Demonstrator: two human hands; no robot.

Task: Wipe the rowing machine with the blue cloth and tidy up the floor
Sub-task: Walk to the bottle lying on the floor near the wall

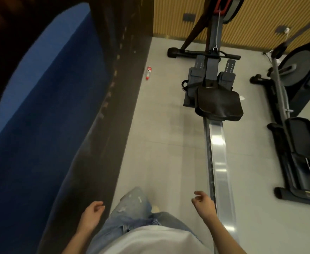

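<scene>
Rowing machine (212, 74) runs up the pale floor (159, 134) ahead of me: a shiny silver rail (220, 162), a dark padded seat (218, 105) far along it, and grey footplates (228, 70) beyond. I see a small clear bottle (148, 72) with a red cap lying near the floor's left edge, beside the dark wall. My left hand (92, 213) and right hand (202, 201) hang low, each grip loosely curled and holding nothing. The right hand is just beside the rail.

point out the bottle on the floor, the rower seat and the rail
bottle (148, 72), head view, on its pale middle.
seat (219, 102), head view, centre of the black pad.
rail (219, 158), head view, on the shiny top face.
</scene>
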